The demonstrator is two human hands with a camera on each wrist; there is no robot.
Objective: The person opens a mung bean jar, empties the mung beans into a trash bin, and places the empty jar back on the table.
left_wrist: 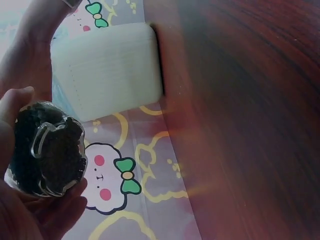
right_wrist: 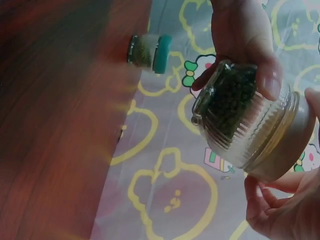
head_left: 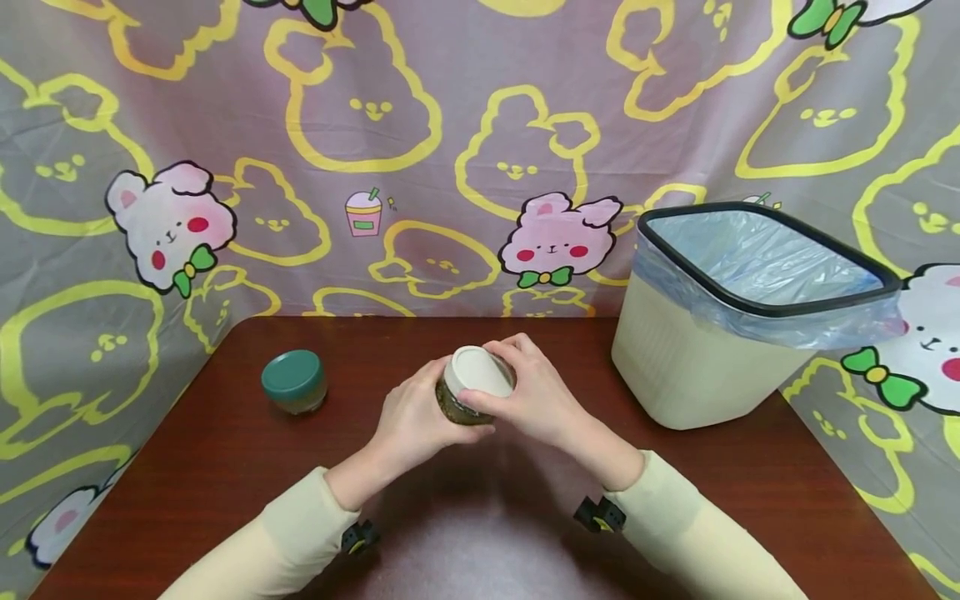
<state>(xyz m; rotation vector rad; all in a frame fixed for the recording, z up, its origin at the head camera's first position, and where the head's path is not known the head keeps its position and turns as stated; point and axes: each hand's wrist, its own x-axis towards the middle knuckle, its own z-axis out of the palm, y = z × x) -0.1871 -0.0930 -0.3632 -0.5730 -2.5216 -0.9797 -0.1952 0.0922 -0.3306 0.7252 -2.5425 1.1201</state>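
Note:
Both hands hold a ribbed glass jar up over the table, its cream lid tilted toward the camera. Small dark green pieces fill part of the jar, seen through the glass in the right wrist view. My left hand grips the glass body from the side, thumb along the front. Around the lid's edge curl the fingers and thumb of my right hand. In the left wrist view the jar's glass base faces the camera. A second jar with a green lid stands at the left on the table.
A cream waste bin with a black rim and a clear bluish liner stands at the right rear of the dark red-brown table. A patterned cloth hangs behind the table and along its sides.

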